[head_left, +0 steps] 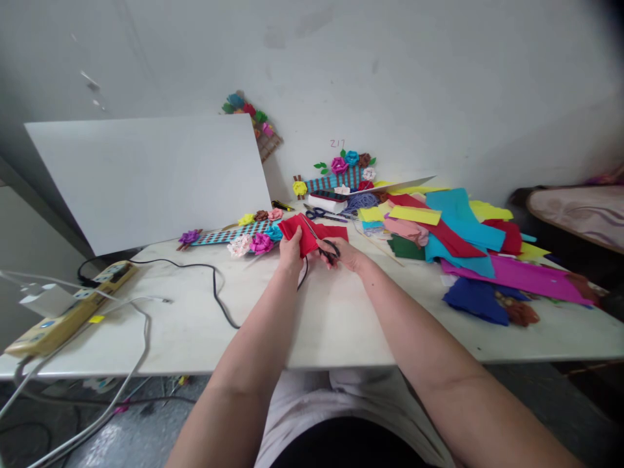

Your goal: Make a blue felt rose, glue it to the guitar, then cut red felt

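Note:
My left hand is closed on a folded piece of red crepe paper, holding it up over the middle of the table. In my right hand are scissors with dark handles, my fingers in the loops. Their blades lie against the red paper; whether they are cutting into it I cannot tell. Just left of the paper lies a blue and brown woven strip trimmed with paper flowers, a magenta flower and a white flower among them.
Coloured paper sheets are heaped at the right. A second flowered woven piece leans on the wall, near blue-handled scissors. A large white board stands at the left, behind a power strip with cables.

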A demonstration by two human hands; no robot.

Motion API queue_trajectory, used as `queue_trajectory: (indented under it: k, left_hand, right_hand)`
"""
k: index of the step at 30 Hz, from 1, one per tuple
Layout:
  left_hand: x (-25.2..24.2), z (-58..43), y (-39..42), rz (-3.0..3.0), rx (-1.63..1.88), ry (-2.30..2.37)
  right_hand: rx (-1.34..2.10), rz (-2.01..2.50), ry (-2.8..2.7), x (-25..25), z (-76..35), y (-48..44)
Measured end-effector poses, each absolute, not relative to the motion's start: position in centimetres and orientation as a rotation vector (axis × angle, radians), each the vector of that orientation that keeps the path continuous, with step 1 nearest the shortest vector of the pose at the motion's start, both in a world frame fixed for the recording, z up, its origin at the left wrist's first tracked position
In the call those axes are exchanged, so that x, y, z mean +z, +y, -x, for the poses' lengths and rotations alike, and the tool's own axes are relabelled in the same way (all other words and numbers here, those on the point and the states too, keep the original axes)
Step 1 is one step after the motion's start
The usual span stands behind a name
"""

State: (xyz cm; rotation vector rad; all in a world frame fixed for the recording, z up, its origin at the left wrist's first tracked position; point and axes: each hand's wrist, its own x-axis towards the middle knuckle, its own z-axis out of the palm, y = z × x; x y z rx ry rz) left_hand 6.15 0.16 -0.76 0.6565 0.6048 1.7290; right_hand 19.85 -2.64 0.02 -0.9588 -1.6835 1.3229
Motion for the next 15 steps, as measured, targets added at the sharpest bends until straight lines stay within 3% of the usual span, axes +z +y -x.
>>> queue_trajectory:
  k: [15]
  left_hand:
    - [-0.64,-6.22,0.13,-0.662,1.730,0.591]
  right_hand:
    - [1.308,0.970,-1.657,0.03,-19.91,-2.45]
